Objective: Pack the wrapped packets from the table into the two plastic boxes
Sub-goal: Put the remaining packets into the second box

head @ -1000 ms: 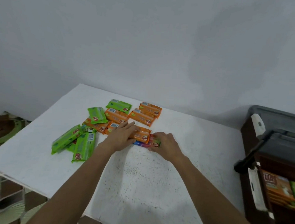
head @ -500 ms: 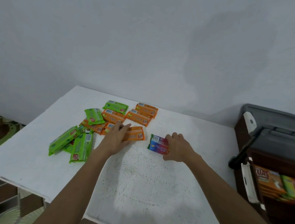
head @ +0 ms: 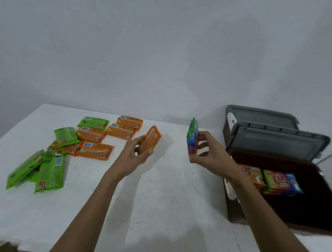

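My left hand (head: 135,155) holds an orange packet (head: 151,139) tilted up above the white table (head: 158,192). A multicoloured packet (head: 192,138) stands on edge in the grip of my right hand (head: 208,150), lifted just left of the boxes. The near brown plastic box (head: 298,213) sits open at the table's right end, with an orange packet (head: 252,174) and a multicoloured packet (head: 281,181) inside. Behind it, a second box (head: 262,116) shows only its grey lid. Several orange packets (head: 95,150) and green packets (head: 50,175) lie at the left.
The near box's grey lid (head: 276,144) stands raised behind its opening. A plain grey wall runs behind the table. The table's front edge runs along the bottom left, with floor showing at the lower left corner.
Both hands have lifted their packets off the table. The right hand moved right toward the boxes with the multicoloured packet, and the left hand raised the orange one. The view swung right.
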A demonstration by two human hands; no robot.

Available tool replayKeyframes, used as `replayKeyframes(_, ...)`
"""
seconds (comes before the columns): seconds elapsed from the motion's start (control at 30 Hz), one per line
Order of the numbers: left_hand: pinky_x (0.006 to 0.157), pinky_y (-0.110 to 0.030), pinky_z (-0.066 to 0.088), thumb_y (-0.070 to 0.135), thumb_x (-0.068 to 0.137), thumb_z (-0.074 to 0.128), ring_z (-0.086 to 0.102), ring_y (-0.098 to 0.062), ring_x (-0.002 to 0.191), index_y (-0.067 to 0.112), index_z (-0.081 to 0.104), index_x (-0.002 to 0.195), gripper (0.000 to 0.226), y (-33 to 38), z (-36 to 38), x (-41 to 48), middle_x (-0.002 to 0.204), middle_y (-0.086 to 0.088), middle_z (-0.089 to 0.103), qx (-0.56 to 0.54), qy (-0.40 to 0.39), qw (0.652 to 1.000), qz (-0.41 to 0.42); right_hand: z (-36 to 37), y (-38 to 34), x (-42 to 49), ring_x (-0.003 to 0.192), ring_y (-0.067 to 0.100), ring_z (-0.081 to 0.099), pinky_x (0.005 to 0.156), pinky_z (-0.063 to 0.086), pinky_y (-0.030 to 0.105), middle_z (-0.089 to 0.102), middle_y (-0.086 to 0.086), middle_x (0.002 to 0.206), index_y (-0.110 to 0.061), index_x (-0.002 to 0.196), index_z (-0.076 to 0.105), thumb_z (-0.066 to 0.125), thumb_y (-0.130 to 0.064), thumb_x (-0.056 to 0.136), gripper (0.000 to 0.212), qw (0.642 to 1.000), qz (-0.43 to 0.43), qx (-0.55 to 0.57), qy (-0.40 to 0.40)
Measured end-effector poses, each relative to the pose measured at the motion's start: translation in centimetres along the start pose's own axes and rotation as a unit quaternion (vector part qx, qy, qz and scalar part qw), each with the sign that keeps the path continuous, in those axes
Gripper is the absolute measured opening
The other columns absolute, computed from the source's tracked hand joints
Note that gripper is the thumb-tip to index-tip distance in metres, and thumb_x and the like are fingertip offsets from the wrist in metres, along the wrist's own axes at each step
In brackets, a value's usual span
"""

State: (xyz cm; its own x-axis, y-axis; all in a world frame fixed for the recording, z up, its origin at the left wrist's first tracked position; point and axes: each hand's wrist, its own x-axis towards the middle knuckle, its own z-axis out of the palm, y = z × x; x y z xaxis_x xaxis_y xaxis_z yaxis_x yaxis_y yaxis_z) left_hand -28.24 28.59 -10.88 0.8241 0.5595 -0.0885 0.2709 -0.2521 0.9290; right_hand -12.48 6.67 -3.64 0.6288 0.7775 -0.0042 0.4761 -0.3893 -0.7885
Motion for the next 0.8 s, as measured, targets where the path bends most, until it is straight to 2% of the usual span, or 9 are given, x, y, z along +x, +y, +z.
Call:
replayKeyframes(0.1,0.092,-0.034,0.051,0.064,0.074,0.068,0.054,-0.016,0.121,0.035,0.039,0.142,0.079,2.0,3.3,-0.1,0.138,0.005,0.047,-0.065,-0.036,0.997,0.001,-2.9,0.9,-1.9,0.105,0.012,0.057,0.08,0.057,0.024,0.051,-0.012,0.117,-0.022,0.136,0.04,0.075,-0.013,0.082,0.065,0.999,0.008,0.042,0.009)
replayKeyframes(0.27,0.096,-0.031,0.048,0.048,0.081,0.066,0.055,-0.01,0.121,0.033,0.042,0.139,0.064,5.8,9.0,-0.7,0.132,0.014,0.052,-0.125,-0.063,0.99,0.022,-7.2,3.4,-5.1,0.105,0.017,0.062,0.082,0.055,0.025,0.058,0.0,0.118,-0.027,0.137,0.038,0.073,-0.005,0.08,0.07,0.993,0.018,0.118,0.007)
replayKeyframes(0.33,0.094,-0.028,0.049,0.046,0.082,0.066,0.054,-0.01,0.121,0.035,0.042,0.137,0.061,7.0,11.0,-0.8,0.132,0.015,0.051,-0.142,-0.067,0.987,0.027,-8.6,4.7,-6.2,0.107,0.017,0.063,0.09,0.052,0.032,0.062,-0.002,0.117,-0.034,0.131,0.041,0.072,-0.01,0.078,0.066,0.989,0.023,0.146,0.013)
replayKeyframes(0.4,0.099,-0.034,0.048,0.046,0.08,0.066,0.055,-0.012,0.121,0.035,0.042,0.136,0.061,8.1,12.7,-0.9,0.135,0.01,0.051,-0.161,-0.069,0.984,0.03,-9.7,6.1,-7.0,0.107,0.014,0.063,0.088,0.055,0.031,0.063,-0.005,0.114,-0.04,0.124,0.043,0.07,-0.004,0.082,0.062,0.984,0.038,0.17,0.027)
replayKeyframes(0.5,0.106,-0.044,0.043,0.048,0.081,0.065,0.055,-0.011,0.122,0.038,0.043,0.132,0.057,9.5,15.0,-0.9,0.135,0.009,0.053,-0.17,-0.062,0.983,0.043,-11.2,8.1,-8.0,0.106,0.013,0.064,0.08,0.056,0.021,0.064,-0.002,0.116,-0.024,0.132,0.047,0.066,0.004,0.084,0.059,0.973,0.075,0.21,0.056)
replayKeyframes(0.57,0.108,-0.045,0.041,0.047,0.084,0.065,0.052,-0.011,0.125,0.039,0.044,0.131,0.052,10.2,16.3,-0.8,0.134,0.012,0.054,-0.169,-0.058,0.982,0.054,-12.1,9.2,-8.7,0.1,0.015,0.067,0.077,0.056,0.02,0.068,0.005,0.111,-0.011,0.129,0.051,0.066,0.005,0.084,0.05,0.967,0.094,0.229,0.065)
replayKeyframes(0.67,0.108,-0.038,0.041,0.044,0.086,0.064,0.049,-0.008,0.127,0.032,0.044,0.135,0.054,11.3,18.2,-0.9,0.135,0.013,0.054,-0.184,-0.05,0.979,0.067,-13.3,10.8,-9.8,0.103,0.029,0.066,0.083,0.059,0.033,0.067,0.015,0.107,-0.008,0.121,0.053,0.065,0.006,0.083,0.042,0.956,0.112,0.261,0.078)
replayKeyframes(0.73,0.101,-0.024,0.046,0.04,0.085,0.062,0.051,-0.003,0.125,0.03,0.044,0.135,0.054,12.2,19.7,-1.1,0.134,0.015,0.055,-0.198,-0.044,0.977,0.07,-14.0,11.9,-10.4,0.106,0.037,0.064,0.09,0.056,0.043,0.063,0.025,0.111,-0.007,0.12,0.052,0.062,0.009,0.084,0.041,0.935,0.129,0.317,0.091)
replayKeyframes(0.8,0.093,-0.015,0.048,0.036,0.085,0.062,0.053,0.0,0.12,0.028,0.045,0.133,0.051,12.8,21.0,-1.4,0.131,0.016,0.057,-0.208,-0.04,0.975,0.071,-14.5,12.8,-10.8,0.105,0.033,0.067,0.087,0.058,0.04,0.063,0.024,0.113,-0.006,0.121,0.052,0.061,0.011,0.085,0.04,0.912,0.14,0.373,0.101)
